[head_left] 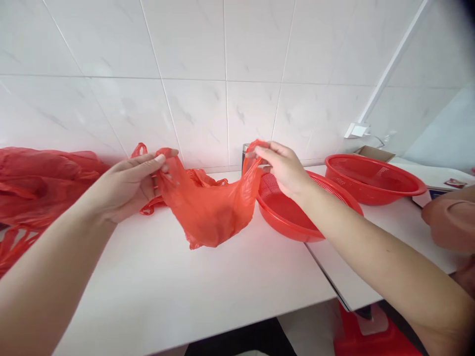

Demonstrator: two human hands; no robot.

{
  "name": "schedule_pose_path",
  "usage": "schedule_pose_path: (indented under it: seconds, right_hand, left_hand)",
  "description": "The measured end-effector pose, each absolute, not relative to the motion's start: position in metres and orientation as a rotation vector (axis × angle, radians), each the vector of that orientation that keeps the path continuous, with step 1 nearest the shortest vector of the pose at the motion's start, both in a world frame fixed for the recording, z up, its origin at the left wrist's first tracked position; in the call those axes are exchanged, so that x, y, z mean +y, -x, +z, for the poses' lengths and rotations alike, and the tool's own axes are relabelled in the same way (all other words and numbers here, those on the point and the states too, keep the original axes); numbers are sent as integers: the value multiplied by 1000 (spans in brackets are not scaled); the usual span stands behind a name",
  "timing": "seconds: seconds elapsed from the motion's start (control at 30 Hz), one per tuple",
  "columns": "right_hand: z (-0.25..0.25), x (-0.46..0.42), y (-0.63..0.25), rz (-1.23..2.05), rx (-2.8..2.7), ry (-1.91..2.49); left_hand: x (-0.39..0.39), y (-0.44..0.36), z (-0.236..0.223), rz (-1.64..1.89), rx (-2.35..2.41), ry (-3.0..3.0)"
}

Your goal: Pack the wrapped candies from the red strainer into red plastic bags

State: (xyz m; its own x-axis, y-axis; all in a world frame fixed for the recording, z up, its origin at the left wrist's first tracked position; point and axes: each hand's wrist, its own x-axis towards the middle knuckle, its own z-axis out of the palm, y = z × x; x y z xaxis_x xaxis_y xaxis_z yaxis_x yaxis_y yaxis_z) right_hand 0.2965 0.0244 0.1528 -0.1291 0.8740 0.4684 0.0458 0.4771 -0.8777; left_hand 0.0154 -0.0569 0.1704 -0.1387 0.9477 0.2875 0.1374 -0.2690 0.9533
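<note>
A thin red plastic bag (208, 207) hangs stretched between my two hands above the white counter (178, 291). My left hand (129, 185) pinches its left handle edge, fingers closed on the plastic. My right hand (284, 168) pinches the right handle edge the same way. The bag's bottom sags and touches the counter. Just behind my right hand sits a red perforated basket (293, 217).
A heap of more red plastic bags (37, 183) lies at the left against the tiled wall. A second red basket (374, 178) stands at the right, behind the first. A small dark metal object (245, 151) stands by the wall. Another person's arm (451, 222) shows at the right edge.
</note>
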Motion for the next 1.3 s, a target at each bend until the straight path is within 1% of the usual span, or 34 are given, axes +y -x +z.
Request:
schedule_pose_path:
  seconds: [0.07, 0.2, 0.27, 0.43, 0.53, 0.6, 0.67, 0.8, 0.9, 1.0, 1.13, 1.2, 1.3]
  right_hand:
    - [158, 25, -294, 853, -1565, 787]
    - [172, 28, -293, 858, -1636, 765]
    - [178, 28, -292, 831, -1674, 780]
    - [185, 31, -286, 804, -1719, 772]
    - [186, 36, -282, 814, -1677, 775]
    - [186, 38, -279, 850, -1694, 777]
    - [187, 37, -274, 870, -1747, 766]
    - [194, 26, -249, 964, -1979, 569]
    - [199, 15, -222, 1047, -2177, 326]
    - [194, 12, -205, 1039, -2196, 266]
    - [169, 22, -210, 985, -2202, 425]
    - [157, 23, -219, 969, -2185, 530]
    - [150, 6, -231, 928, -2118, 595]
  left_hand:
    - [-58, -12, 171, 1486, 1258, -1440]
    - [-54, 1, 176, 1421, 1400, -1480]
    - [-52, 7, 179, 1486, 1412, -1474]
    - [-51, 10, 179, 1534, 1347, -1485]
    - [-52, 7, 177, 1569, 1194, -1417]
    - [-52, 3, 177, 1517, 1077, -1391]
    - [-51, -3, 178, 1384, 1025, -1403]
    - [-46, -23, 181, 896, 1025, -1471]
    - [-42, -40, 180, 678, 1098, -1607]
    - [-38, -48, 176, 730, 1203, -1628]
    - [-33, -40, 171, 909, 1243, -1387]
    - [-32, -35, 168, 879, 1233, -1340]
    - [-31, -32, 166, 818, 1169, -1439]
